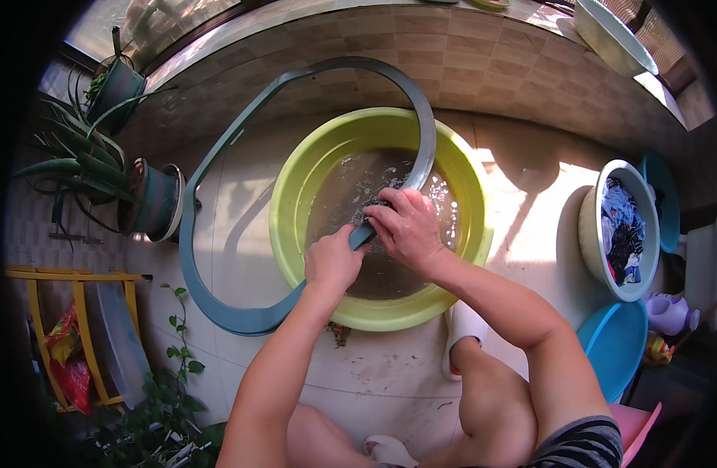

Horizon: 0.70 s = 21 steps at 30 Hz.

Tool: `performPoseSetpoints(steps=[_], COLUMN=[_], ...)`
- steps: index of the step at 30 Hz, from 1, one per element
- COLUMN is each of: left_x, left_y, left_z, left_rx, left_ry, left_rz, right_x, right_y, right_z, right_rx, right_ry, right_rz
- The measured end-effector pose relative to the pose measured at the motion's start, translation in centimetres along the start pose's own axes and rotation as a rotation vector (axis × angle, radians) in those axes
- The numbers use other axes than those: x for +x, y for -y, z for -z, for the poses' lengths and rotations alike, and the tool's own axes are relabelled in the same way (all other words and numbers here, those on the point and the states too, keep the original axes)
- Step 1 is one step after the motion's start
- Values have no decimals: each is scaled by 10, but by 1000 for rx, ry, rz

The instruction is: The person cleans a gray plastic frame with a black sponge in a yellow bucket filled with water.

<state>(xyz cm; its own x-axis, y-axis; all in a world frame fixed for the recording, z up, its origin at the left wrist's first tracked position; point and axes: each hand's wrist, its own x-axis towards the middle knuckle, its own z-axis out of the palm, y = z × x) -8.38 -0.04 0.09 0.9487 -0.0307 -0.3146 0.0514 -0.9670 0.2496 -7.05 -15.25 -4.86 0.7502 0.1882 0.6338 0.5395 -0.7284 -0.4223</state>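
Observation:
A large blue-grey ring-shaped frame, perhaps plastic (193,257), reaches over a yellow-green basin (288,234) that holds murky water (381,278). My left hand (334,260) is closed round the lower part of the ring, above the water. Just up and right of it, my right hand (406,225) presses a dark, wet scrubbing pad or cloth (377,205) against the ring; its exact kind cannot be told. The ring's far curve rises past the basin's back rim, and its left side hangs over the tiled floor.
Potted aloe (95,164) and a yellow rack (80,281) stand at the left, with a trailing vine (183,345) below. At the right are a basin of clothes (592,234), a blue basin (612,351) and a purple bottle (668,313). A tiled wall (452,64) runs behind.

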Motion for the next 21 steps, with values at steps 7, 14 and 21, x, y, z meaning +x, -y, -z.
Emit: performPoseSetpoints(steps=[7,14,21], left_x=[-5,-1,-2], left_y=[40,49,46], left_z=[2,2,17], left_rx=[143,144,122], left_ry=[-75,-12,48], left_rz=[-64,-95,-9], right_x=[-6,12,-11], right_y=[-19,-58,14], right_z=[-40,-27,-32], right_rx=[78,-60,170], right_ry=[25,50,102], right_rz=[-348,-263,-173])
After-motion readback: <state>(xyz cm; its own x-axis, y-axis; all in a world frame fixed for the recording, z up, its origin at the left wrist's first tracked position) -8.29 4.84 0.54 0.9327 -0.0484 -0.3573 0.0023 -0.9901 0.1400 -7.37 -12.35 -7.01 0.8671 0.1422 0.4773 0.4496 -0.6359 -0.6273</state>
